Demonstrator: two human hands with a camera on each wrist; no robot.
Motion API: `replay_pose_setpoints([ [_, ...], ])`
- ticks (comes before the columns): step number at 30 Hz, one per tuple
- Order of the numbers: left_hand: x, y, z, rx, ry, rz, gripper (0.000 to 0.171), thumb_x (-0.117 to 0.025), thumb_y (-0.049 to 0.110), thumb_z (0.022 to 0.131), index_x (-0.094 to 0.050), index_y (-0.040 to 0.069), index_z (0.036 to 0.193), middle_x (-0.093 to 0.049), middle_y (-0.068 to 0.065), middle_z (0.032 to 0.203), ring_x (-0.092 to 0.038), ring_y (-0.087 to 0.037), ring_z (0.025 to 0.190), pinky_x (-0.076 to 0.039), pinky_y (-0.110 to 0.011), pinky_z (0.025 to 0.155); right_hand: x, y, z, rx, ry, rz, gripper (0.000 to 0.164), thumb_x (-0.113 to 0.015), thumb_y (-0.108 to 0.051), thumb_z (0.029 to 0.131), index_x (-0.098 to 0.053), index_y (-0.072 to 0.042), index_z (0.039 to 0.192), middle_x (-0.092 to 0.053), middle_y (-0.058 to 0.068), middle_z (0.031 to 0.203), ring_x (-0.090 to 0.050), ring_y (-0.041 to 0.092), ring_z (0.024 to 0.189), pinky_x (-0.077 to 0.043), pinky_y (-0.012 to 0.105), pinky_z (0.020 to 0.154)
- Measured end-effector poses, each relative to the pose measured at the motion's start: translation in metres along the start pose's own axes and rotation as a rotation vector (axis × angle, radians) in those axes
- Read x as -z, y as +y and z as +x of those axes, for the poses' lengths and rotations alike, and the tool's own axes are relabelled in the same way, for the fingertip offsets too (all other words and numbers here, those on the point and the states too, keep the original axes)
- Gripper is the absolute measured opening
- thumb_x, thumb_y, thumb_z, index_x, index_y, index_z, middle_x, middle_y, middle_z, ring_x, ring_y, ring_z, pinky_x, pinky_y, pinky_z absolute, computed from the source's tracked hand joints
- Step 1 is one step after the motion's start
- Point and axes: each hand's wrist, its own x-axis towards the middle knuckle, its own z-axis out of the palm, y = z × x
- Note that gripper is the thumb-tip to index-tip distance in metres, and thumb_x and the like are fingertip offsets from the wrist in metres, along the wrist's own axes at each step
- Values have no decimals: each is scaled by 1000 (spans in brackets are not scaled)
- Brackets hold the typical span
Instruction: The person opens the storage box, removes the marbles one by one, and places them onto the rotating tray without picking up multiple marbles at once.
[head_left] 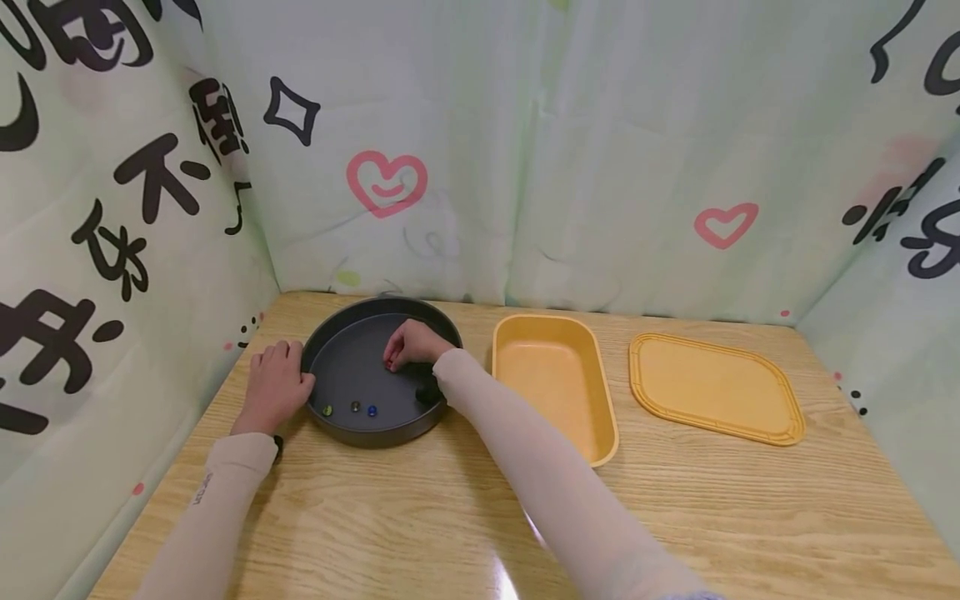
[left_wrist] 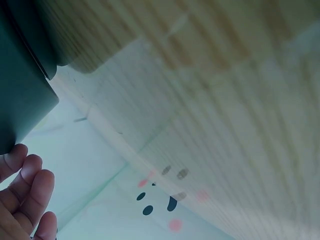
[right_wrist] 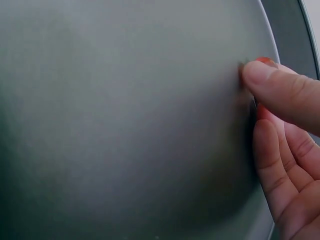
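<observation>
My right hand [head_left: 416, 343] reaches into a round dark grey pan [head_left: 352, 350]. Its thumb and fingers pinch a small glossy red piece, probably a marble [right_wrist: 266, 61], close over the pan's floor; the fingers hide most of it. Nearer the front of the pan lie a yellow-green marble [head_left: 327, 411], a clear brownish marble [head_left: 356, 407] and a blue marble [head_left: 372, 411]. At the pan's left side is my left hand [head_left: 273, 387], thumb against the rim. In the left wrist view its loosely bent fingers [left_wrist: 42, 192] touch the dark outer wall.
Right of the pan stands a yellow rectangular bin [head_left: 600, 392], partly behind my right sleeve [head_left: 525, 450]. Farther right a flat yellow lid [head_left: 716, 387] lies on the wooden table [head_left: 360, 517]. Printed curtains [head_left: 480, 167] enclose the back and both sides.
</observation>
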Motion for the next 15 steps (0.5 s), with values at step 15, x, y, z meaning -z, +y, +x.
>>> replay_pose_setpoints([
  [15, 3, 3, -1, 6, -1, -7, 25, -48, 11, 80, -47, -5, 100, -47, -22, 94, -42, -38, 86, -28, -48, 77, 3, 4, 0, 3, 17, 54, 16, -77, -1, 71, -74, -4, 87, -73, 9, 83, -65, 7, 70, -49, 17, 67],
])
